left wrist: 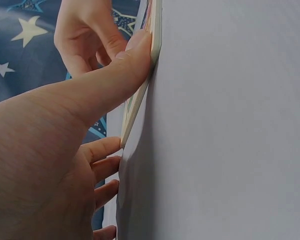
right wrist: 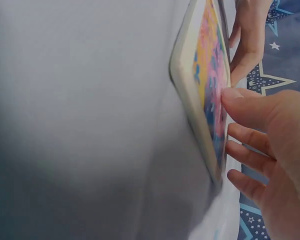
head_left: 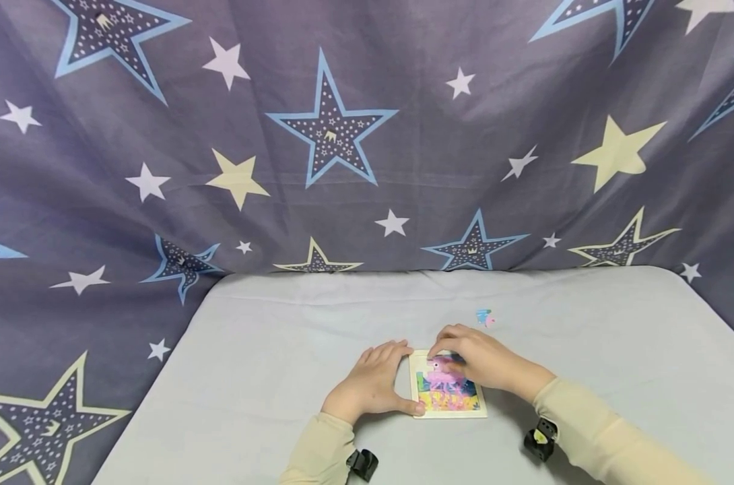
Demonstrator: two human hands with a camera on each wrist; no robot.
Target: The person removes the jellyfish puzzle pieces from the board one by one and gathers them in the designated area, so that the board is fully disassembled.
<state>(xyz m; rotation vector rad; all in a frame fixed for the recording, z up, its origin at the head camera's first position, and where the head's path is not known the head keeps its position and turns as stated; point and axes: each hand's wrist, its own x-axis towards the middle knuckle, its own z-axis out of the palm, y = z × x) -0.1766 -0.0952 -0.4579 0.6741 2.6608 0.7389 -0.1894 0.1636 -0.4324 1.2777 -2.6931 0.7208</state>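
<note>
Two cream long sleeves (head_left: 609,431) reach in from the near edge, each with a small black device (head_left: 539,439) at the wrist. The person's left hand (head_left: 372,382) lies spread along the left side of a shallow square pale-wood frame (head_left: 452,415), its thumb pressing the near left corner and its index fingertip touching the far left corner; the other fingers are extended. The right hand (head_left: 479,357) arches over the far part of the frame, fingers loosely bent, thumb touching the pink, yellow and blue picture (head_left: 446,404) inside; whether it pinches a piece cannot be told. The frame lies flat on a light grey cloth-covered table (head_left: 270,391). Just beyond the right hand lies a small loose blue-and-pink piece (head_left: 485,317). Behind hangs a grey-purple star-patterned curtain (head_left: 403,175).
</note>
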